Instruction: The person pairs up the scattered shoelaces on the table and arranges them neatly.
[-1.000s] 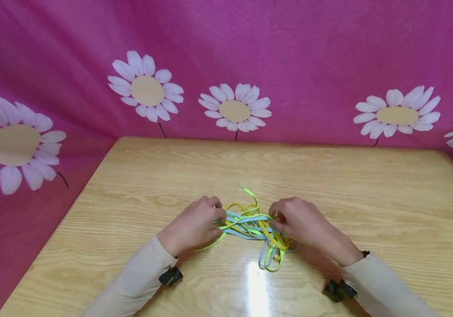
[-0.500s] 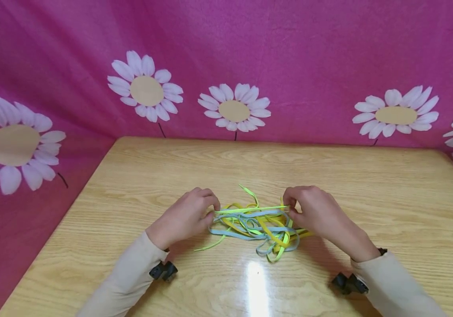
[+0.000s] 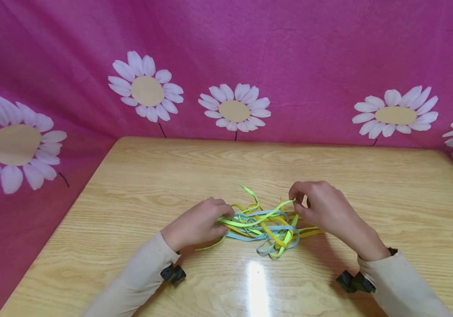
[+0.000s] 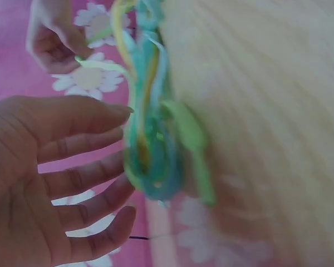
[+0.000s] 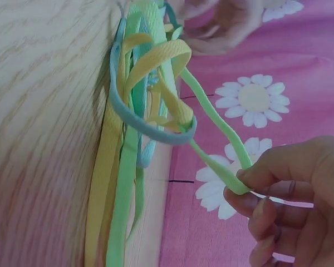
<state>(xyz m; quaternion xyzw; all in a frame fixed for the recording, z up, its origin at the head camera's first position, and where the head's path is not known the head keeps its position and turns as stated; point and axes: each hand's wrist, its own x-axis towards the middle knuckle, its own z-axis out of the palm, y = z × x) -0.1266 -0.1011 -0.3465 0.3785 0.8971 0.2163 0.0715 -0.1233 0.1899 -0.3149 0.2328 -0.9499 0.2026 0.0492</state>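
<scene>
On the wooden table (image 3: 171, 171), a tangle of blue, yellow and green flat shoelaces (image 3: 272, 235) is touched at its left end by the loosely spread fingers of the left hand (image 3: 199, 221), while a raised neon-green shoelace (image 3: 267, 215) is pinched by the right hand (image 3: 327, 207) between thumb and finger.

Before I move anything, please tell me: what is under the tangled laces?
The wood-grained table shows around the tangled laces. Directly beneath their middle, overlapping strands cover it, so I cannot tell whether anything else lies there.
</scene>
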